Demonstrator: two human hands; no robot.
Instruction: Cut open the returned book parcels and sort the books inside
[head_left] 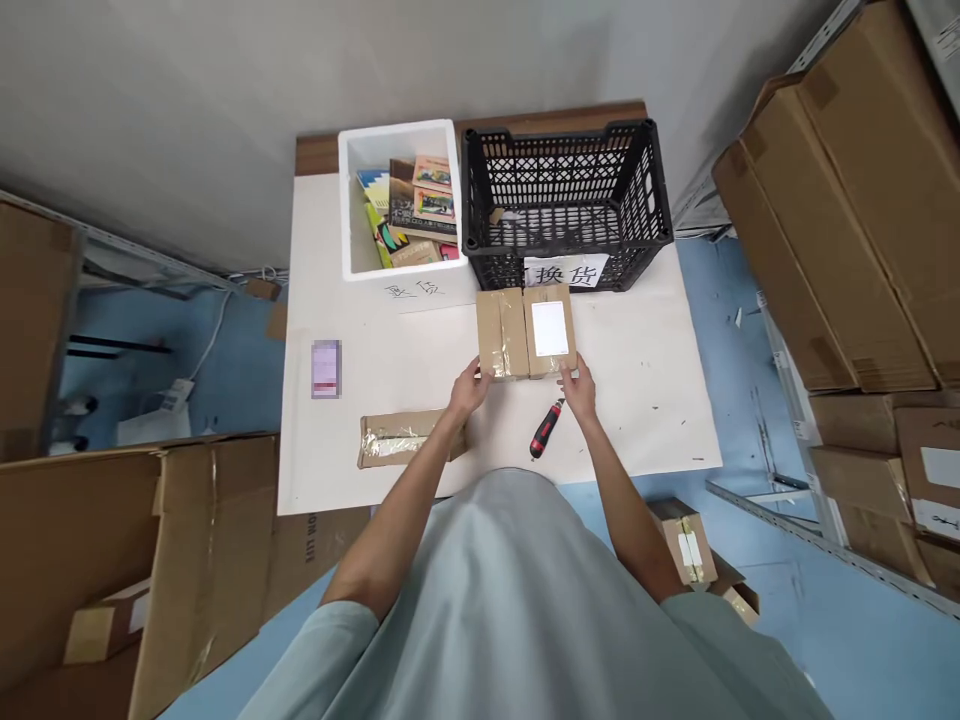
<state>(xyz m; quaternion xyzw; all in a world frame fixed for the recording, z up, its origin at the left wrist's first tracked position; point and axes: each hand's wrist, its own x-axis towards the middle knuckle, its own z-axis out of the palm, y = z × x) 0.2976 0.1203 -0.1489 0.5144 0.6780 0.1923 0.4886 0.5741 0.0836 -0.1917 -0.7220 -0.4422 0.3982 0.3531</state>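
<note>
Two small brown cardboard boxes sit side by side on the white-covered table, touching or nearly so. The left box (491, 325) has clear tape across it, and the right box (536, 362) bears a white label (550, 328). At the near left corner of the left box, my left hand (468, 392) grips with thumb and fingers. My right hand (580, 392) holds the near right corner of the labelled box. A red and black utility knife or screwdriver handle (546, 430) lies just below, close to my right hand. Under my left forearm is a long flat taped carton (397, 440).
Behind the boxes stand a white foam bin (345, 210) of books and a black plastic crate (652, 240) with a paper sign. A phone-like pinkish object (326, 369) lies at left. Large cartons (217, 540) flank the table; shelves (825, 500) with boxes stand right.
</note>
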